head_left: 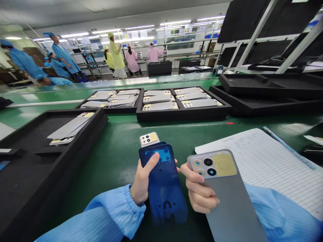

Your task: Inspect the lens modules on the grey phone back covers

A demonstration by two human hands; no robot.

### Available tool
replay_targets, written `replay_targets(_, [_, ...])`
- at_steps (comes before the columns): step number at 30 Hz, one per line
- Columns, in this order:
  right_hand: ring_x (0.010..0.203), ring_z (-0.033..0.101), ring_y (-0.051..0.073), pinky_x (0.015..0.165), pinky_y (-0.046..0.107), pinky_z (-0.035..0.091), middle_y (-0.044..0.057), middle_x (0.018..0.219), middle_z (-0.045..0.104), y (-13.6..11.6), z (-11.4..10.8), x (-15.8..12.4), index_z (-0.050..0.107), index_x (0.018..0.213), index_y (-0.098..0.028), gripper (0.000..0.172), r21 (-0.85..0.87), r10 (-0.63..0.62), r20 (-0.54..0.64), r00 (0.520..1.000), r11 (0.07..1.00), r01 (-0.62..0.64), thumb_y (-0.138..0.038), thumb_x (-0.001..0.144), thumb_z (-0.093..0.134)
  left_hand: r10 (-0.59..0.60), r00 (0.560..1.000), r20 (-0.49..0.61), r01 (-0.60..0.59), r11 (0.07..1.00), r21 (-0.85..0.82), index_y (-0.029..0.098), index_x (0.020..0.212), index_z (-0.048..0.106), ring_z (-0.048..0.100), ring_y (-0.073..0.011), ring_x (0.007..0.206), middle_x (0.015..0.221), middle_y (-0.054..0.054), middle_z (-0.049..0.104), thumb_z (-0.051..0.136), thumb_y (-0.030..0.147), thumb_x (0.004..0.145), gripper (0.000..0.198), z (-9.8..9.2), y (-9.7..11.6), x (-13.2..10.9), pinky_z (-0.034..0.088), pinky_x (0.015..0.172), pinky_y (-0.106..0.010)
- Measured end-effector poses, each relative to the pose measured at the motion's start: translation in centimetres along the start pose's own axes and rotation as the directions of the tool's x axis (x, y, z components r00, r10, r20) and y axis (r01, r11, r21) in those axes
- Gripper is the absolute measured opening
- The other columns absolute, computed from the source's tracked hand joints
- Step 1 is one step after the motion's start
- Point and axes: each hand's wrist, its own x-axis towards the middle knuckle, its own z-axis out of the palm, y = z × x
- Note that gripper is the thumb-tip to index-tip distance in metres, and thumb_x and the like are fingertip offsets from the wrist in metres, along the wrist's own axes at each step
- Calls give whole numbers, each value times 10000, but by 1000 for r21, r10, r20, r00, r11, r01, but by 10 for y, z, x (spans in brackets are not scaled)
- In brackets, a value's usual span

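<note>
My left hand (145, 176) grips a phone back cover (166, 188) whose dark blue, shiny face is turned toward me, the thumb lying across its upper part. Behind its top edge shows a silver cover (148, 138) with camera rings and a yellow patch; whether the left hand holds that one too, I cannot tell. In my right hand (202, 190) is a grey phone back cover (232, 205), tilted, its camera block and yellow film (224, 164) at the top. The right fingers wrap over its left edge. Both hands are above the green table (121, 154).
A black tray (101, 126) at left holds a few covers (72, 129). Further trays (181, 116) with stacked covers stand ahead, more black trays (252, 107) at right. Squared paper (272, 168) and a pen (287, 146) lie at right. People in coveralls work behind.
</note>
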Motion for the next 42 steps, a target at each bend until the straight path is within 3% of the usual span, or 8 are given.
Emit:
replay_targets(2, [205,296,30,329,176,310,-109,383,326,-1,-1,1,366,614,-191,288,118,-75,215,974,992,51,-443,740,426,1,1000,1,-1,1000,11,69,772,662,660,-218,615,692,-116,700,620,349,724,286,2,1,-1,535,594,-307])
replay_targets(4, [243,315,35,351,184,312,-95,427,336,0,-3,2,403,661,-184,249,173,-149,309,940,980,98,-412,762,416,7,1000,2,-7,1000,28,64,762,663,656,-222,601,660,-119,695,618,350,721,293,3,2,-2,534,587,-314])
replay_targets(10, [244,328,34,342,193,323,-93,448,368,4,-11,5,398,658,-184,307,149,-308,326,894,950,273,-475,752,427,-15,996,-83,19,999,45,68,800,660,668,-254,648,755,-137,705,636,357,696,308,5,2,-5,537,583,-332])
replay_targets(17, [207,311,24,316,181,313,-106,405,354,5,-15,9,337,587,-189,411,68,-397,298,868,916,396,-547,765,433,-45,993,-107,51,997,60,82,816,654,669,-279,694,769,-120,702,669,327,660,291,7,3,-6,546,599,-362])
replay_targets(26, [197,341,34,292,197,337,-97,404,374,6,-22,10,377,581,-187,370,51,-387,339,858,918,394,-512,724,481,-18,995,-97,26,996,85,90,805,649,664,-262,671,764,-116,698,668,305,662,259,7,4,-6,541,593,-352])
replay_targets(35, [139,287,36,243,192,316,-104,305,344,5,-13,9,348,482,-174,448,-15,-341,170,925,937,348,-556,672,484,-49,996,-73,54,996,68,87,829,645,666,-267,668,756,-120,699,654,331,681,286,5,3,-5,543,579,-351])
replay_targets(39, [147,271,32,239,184,302,-105,290,348,-2,-13,6,320,473,-174,459,-153,-278,-108,955,953,260,-527,648,555,-83,993,-80,87,995,49,108,847,645,673,-252,683,704,-92,702,654,278,692,230,4,1,-1,544,630,-338])
replay_targets(42, [180,269,34,230,162,262,-110,293,348,-9,-15,2,329,511,-190,430,-288,-274,-375,886,943,169,-474,627,631,-128,992,-1,128,991,29,109,945,630,672,-245,742,787,-111,707,613,280,735,271,1,-1,3,536,671,-335])
